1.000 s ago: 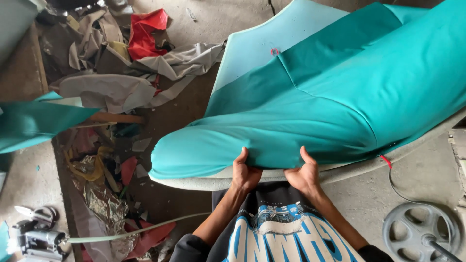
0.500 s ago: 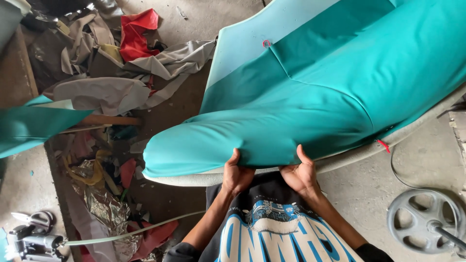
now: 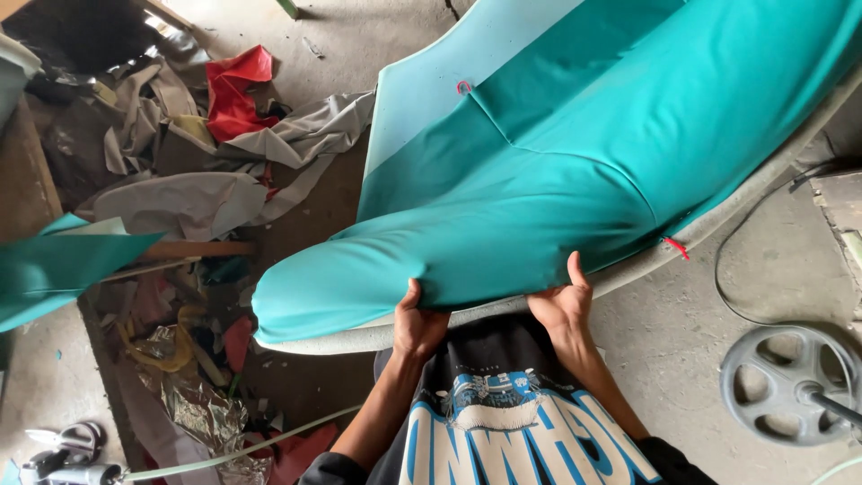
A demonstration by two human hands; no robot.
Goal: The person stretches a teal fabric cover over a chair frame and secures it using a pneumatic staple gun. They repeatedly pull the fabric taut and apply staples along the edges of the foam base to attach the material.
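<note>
I have both hands clamped on the near edge of the teal fabric cover (image 3: 557, 189): my left hand (image 3: 418, 325) pinches it with the thumb up on top, and just to the right my right hand (image 3: 562, 304) does the same. The cover is stretched over a pale foam cushion (image 3: 431, 90) that runs from the near left to the far right. Far left lies a heap of grey and red fabric scraps (image 3: 215, 135). Near right, a grey spoked wheel (image 3: 786, 382) sits on the concrete floor (image 3: 691, 341).
</note>
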